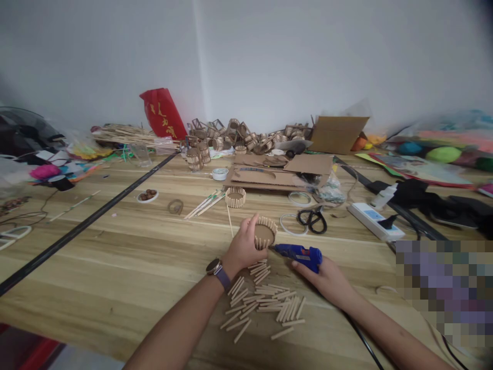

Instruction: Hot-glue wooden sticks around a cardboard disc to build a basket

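Note:
My left hand (246, 245), with a watch on its wrist, grips the left side of a round basket (265, 233) with a brown base and short wooden sticks standing around its rim. A blue glue gun (300, 255) is held in my right hand (325, 275), its nozzle pointing left at the basket's lower right edge. Many loose short sticks (269, 298) lie scattered on the table below both hands. Behind my left hand stands another small stick basket (235, 197).
Black scissors (313, 220) and white rings lie right of the basket. Cardboard sheets (262, 177) and piled stick baskets (231, 136) are farther back. A white power strip (375, 221) sits at the right, a small dish of brown balls (147, 196) at the left.

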A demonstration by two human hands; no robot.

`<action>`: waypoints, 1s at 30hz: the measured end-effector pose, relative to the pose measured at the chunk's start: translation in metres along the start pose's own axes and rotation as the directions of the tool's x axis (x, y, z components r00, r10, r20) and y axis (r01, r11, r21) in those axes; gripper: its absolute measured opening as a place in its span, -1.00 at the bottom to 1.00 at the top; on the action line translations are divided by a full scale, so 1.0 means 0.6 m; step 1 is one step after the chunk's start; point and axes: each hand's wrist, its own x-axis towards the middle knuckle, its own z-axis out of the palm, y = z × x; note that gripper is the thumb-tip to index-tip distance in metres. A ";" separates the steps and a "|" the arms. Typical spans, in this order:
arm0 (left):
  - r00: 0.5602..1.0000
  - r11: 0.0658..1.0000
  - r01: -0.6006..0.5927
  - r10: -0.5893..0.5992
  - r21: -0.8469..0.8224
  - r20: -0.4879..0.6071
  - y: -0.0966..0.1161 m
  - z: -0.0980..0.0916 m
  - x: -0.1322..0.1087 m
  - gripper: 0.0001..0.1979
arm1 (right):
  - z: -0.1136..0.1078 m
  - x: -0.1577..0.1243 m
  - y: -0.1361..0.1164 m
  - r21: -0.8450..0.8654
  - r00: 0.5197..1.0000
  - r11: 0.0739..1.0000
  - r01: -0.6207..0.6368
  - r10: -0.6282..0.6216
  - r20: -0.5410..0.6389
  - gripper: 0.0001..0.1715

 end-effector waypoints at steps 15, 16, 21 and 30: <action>1.000 1.000 -0.015 0.015 0.014 -0.012 -0.004 0.003 0.000 -0.06 | 0.000 -0.001 -0.003 0.003 0.999 1.000 0.008 -0.008 -0.034 -0.50; 1.000 1.000 -0.016 0.016 0.017 -0.010 -0.004 0.003 0.000 -0.06 | 0.000 -0.001 -0.003 0.009 0.999 1.000 0.009 -0.009 -0.032 -0.51; 1.000 1.000 -0.011 0.011 0.023 -0.005 -0.004 0.003 0.000 -0.08 | 0.001 -0.001 -0.004 0.050 0.999 0.999 -0.010 0.013 -0.049 -0.51; 1.000 1.000 -0.013 0.013 -0.003 0.009 -0.004 0.003 -0.001 -0.02 | -0.011 0.009 0.035 0.298 0.955 0.937 -0.180 0.240 -0.177 -0.51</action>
